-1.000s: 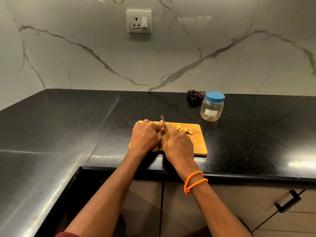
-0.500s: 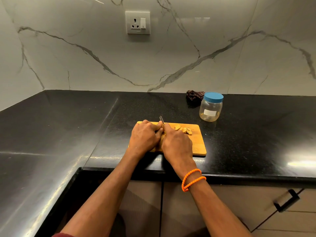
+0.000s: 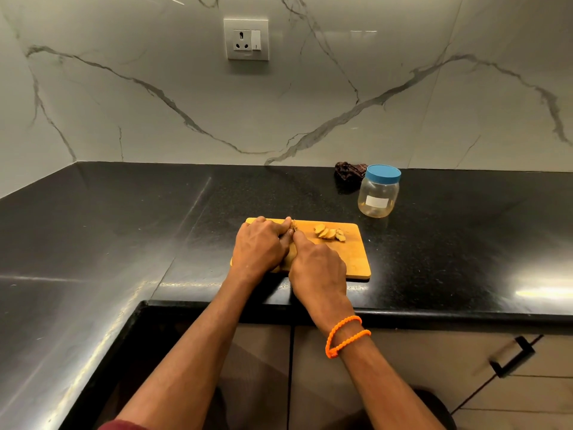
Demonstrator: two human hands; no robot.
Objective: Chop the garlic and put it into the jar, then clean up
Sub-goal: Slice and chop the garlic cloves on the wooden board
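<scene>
On 1 wooden cutting board [image 3: 353,259], 2 hands meet: the left hand [image 3: 259,247] curls over a pale garlic piece [image 3: 290,259], the right hand [image 3: 319,268] curls around a hidden knife handle. About 4 cut slices [image 3: 329,233] lie at 1 o'clock. 1 blue-lidded jar [image 3: 379,191], farther toward 1 o'clock, bears a blank white label.

A kitchen corner with a shiny black counter [image 3: 124,237].
The wall [image 3: 155,97] is white with grey wiggly lines and a plug socket [image 3: 246,39]. Brown cupboard doors [image 3: 356,367] sit below, one with a black handle [image 3: 513,355].
</scene>
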